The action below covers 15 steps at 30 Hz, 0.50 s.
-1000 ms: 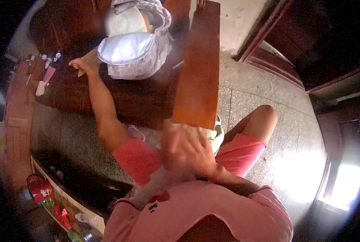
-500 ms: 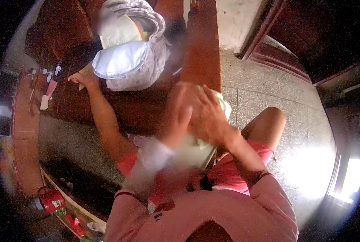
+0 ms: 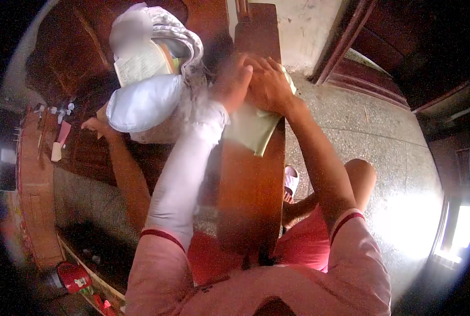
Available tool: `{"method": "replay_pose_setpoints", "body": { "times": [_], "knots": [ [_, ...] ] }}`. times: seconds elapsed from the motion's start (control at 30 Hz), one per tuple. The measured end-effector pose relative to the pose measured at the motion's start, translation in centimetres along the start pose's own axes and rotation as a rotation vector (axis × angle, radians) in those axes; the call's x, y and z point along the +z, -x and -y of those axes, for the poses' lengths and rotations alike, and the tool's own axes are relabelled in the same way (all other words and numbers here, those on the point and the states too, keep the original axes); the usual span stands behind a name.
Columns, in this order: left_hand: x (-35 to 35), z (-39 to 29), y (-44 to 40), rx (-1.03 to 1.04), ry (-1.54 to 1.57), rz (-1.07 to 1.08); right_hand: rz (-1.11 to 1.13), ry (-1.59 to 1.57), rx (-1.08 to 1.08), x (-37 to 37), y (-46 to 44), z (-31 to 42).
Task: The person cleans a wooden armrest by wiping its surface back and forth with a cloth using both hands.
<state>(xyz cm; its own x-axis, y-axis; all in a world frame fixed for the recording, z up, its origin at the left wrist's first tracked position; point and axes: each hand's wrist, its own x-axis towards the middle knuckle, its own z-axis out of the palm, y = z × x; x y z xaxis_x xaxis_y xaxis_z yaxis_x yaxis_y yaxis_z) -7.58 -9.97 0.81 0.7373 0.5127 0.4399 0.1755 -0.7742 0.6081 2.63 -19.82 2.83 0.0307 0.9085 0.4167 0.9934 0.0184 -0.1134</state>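
Note:
A pale green cloth (image 3: 256, 131) lies on a long brown wooden bench (image 3: 248, 195), its near end folded to a corner and its far end under my hands. My right hand (image 3: 270, 87) rests on the cloth, palm down, with its fingers stretched out. Beside it, almost touching, my left hand (image 3: 232, 84) is at the cloth's left side. Motion smears its fingers, so whether they grip the cloth cannot be made out. A white sleeve (image 3: 179, 168) covers my left forearm.
Left of the bench, a pale patterned backpack (image 3: 193, 52) gapes, with a notebook (image 3: 140, 63) inside, on dark wooden furniture. A bare limb (image 3: 124, 158) reaches past it at left. Small scraps (image 3: 61, 134) lie further left. A slippered foot (image 3: 291, 179) stands right of the bench.
Both hands have moved away from my body along the bench, my arms now stretched out. The cloth has moved forward from my lap to lie flatter on the bench.

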Motion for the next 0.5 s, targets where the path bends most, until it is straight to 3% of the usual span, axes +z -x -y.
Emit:
{"method": "replay_pose_setpoints", "body": {
  "times": [0.03,0.27,0.33,0.37,0.47,0.5],
  "knots": [
    [0.3,0.4,-1.1,0.026,0.033,-0.035,0.091,0.085,0.031,-0.1,-0.9,-0.5],
    [2.7,4.3,-5.9,0.044,-0.034,-0.14,0.085,0.182,0.066,0.7,-4.1,-3.6],
    [3.5,5.2,-7.1,0.029,-0.103,-0.169,-0.039,0.192,-0.007,2.5,-4.6,-4.9],
    [2.7,3.6,-7.0,-0.124,-0.172,-0.109,-0.104,0.196,-0.044,3.5,-4.5,-5.4],
    [4.7,8.0,-7.4,0.051,-0.439,-0.112,-0.014,0.144,-0.017,4.8,-4.0,-5.9],
    [4.0,6.6,-5.7,0.0,-0.149,-0.112,-0.118,0.415,-0.079,7.4,-3.9,-7.1]
  ]
}}
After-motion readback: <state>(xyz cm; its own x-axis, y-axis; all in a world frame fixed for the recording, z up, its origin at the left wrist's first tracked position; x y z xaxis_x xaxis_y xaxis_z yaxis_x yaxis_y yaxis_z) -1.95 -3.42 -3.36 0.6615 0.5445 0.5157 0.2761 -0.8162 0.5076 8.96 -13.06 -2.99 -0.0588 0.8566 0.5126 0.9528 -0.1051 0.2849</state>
